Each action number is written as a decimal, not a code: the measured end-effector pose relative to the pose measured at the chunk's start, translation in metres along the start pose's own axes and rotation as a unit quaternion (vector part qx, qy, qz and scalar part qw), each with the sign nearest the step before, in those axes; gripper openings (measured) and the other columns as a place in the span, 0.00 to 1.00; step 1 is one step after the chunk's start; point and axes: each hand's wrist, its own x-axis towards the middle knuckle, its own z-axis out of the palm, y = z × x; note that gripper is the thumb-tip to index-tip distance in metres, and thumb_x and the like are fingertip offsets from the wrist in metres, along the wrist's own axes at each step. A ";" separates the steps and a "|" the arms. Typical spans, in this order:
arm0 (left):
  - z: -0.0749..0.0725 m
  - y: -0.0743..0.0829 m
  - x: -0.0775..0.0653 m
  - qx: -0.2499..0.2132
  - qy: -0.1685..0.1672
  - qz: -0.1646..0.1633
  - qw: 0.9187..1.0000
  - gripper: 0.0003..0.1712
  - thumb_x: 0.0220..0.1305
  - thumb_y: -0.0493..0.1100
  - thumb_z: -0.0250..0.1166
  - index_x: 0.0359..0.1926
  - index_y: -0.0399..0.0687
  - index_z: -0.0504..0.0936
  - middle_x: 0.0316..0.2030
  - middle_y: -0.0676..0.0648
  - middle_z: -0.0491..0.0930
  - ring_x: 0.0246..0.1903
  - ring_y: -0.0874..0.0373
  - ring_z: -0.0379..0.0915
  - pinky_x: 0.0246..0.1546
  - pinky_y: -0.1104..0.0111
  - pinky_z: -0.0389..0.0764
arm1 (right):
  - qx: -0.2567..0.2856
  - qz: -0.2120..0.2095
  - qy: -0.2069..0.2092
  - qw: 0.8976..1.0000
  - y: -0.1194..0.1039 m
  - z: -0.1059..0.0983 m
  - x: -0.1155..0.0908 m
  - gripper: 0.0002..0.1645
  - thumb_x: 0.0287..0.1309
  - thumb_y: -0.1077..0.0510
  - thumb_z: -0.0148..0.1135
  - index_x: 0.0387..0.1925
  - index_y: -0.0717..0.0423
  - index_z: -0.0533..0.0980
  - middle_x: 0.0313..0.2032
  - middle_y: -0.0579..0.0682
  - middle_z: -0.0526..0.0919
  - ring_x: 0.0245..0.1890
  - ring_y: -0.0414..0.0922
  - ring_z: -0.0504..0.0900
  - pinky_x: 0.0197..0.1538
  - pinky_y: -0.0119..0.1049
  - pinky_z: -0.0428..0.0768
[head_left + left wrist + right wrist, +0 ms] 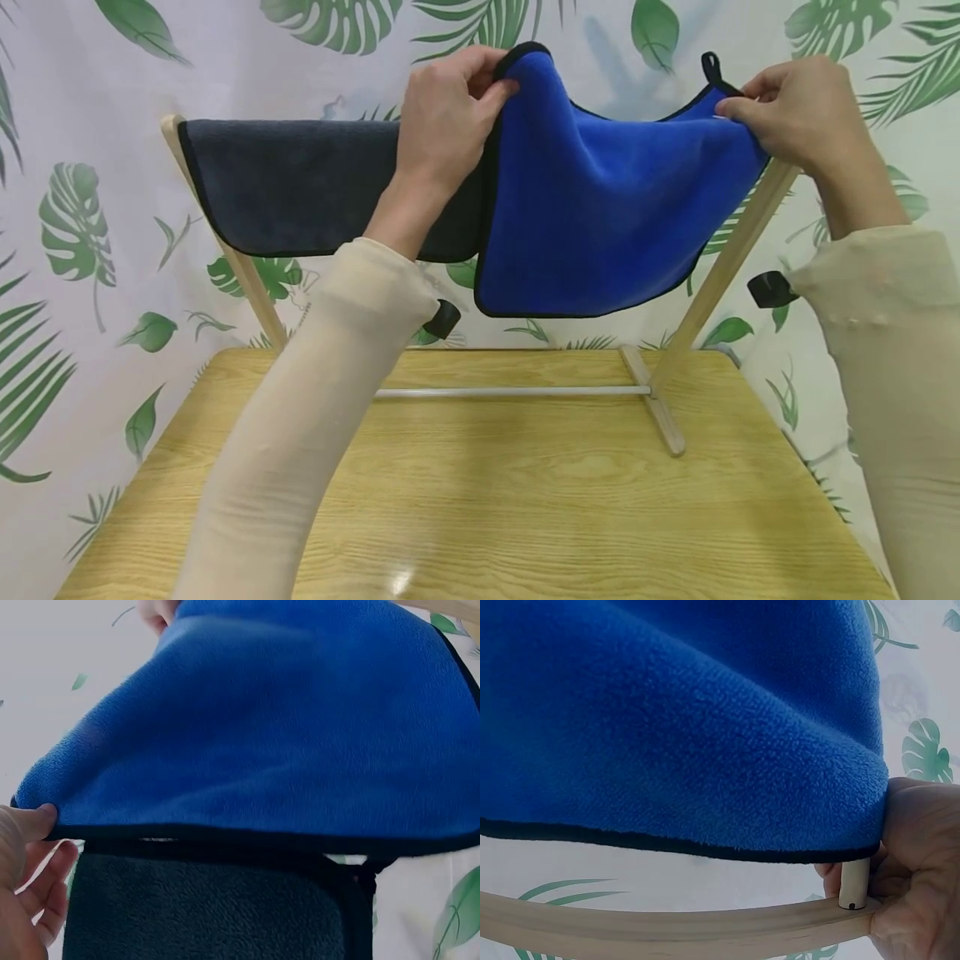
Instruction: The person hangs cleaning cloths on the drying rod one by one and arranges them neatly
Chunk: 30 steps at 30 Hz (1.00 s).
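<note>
A blue towel (600, 217) with black edging hangs between both hands over the top of a wooden rack, its middle sagging. My left hand (450, 112) pinches its upper left corner between thumb and fingers, as the left wrist view also shows with that hand (30, 877). The upper right corner, near a black hanging loop (711, 68), is pinched by my right hand (806, 108). In the right wrist view, this hand (922, 855) is beside the end of the rack's top rod (853, 883). A dark grey towel (300, 187) hangs folded over the rack, left of the blue one.
The rack's right wooden leg (727, 267) stands on a foot (656, 408) on the wood-grain table (525, 500). A pale lower bar (517, 391) runs just above the tabletop. Behind is a leaf-patterned backdrop (97, 350).
</note>
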 end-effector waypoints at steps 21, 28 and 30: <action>-0.001 -0.005 0.008 0.108 -0.088 -0.151 0.979 0.23 0.75 0.56 0.62 0.61 0.49 0.74 0.52 0.50 0.83 0.47 0.59 0.80 0.47 0.68 0.75 | -0.013 0.006 0.021 1.000 -0.003 0.000 0.001 0.35 0.77 0.45 0.50 0.68 0.71 0.71 0.60 0.72 0.76 0.56 0.67 0.76 0.62 0.54 0.78; -0.001 -0.005 0.007 0.131 -0.100 -0.147 0.975 0.19 0.75 0.59 0.60 0.51 0.51 0.77 0.43 0.52 0.79 0.40 0.61 0.74 0.41 0.69 0.71 | 0.007 0.007 0.034 0.999 -0.003 0.000 -0.002 0.30 0.76 0.48 0.54 0.66 0.67 0.71 0.59 0.67 0.74 0.47 0.58 0.74 0.52 0.33 0.82; -0.002 -0.006 0.007 0.134 -0.109 -0.145 0.974 0.19 0.75 0.60 0.59 0.52 0.53 0.81 0.43 0.54 0.80 0.40 0.62 0.73 0.41 0.69 0.72 | 0.009 0.005 0.038 0.999 -0.003 0.001 -0.002 0.29 0.75 0.47 0.55 0.64 0.66 0.73 0.53 0.65 0.75 0.43 0.55 0.73 0.40 0.22 0.77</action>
